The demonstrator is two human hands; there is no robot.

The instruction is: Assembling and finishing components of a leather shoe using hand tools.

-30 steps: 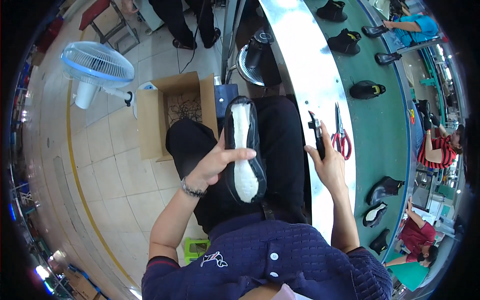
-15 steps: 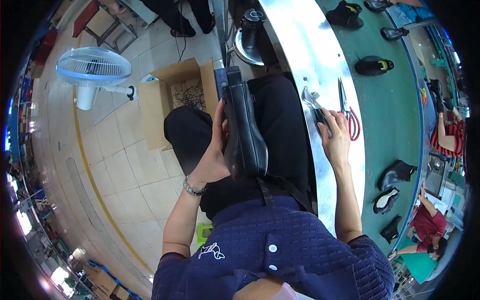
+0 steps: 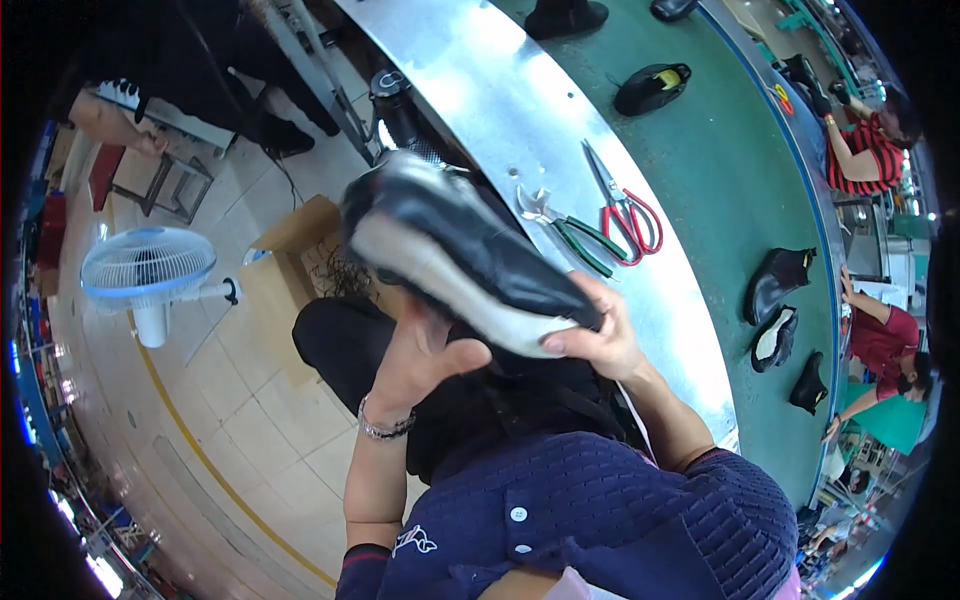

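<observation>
Above lap [image 3: 500, 410], beside bench [image 3: 670, 330]: black boot [image 3: 480, 240], tilted, pale underside [image 3: 440, 280] in view. Right hand [image 3: 605, 330] clasped round near end, thumb on underside. Left hand [image 3: 420, 355] below boot, thumb spread away; other fingers partly hidden, so grip or mere touch unclear. Pliers [image 3: 552, 217] and scissors [image 3: 616, 195] on bench, out of hand. Judged partway: upper shaped round underside, done; underside left uncovered. Far end blurred, so trimming left there can't be told. Box [image 3: 270, 300] nearby holds dark scraps [image 3: 338, 268].
</observation>
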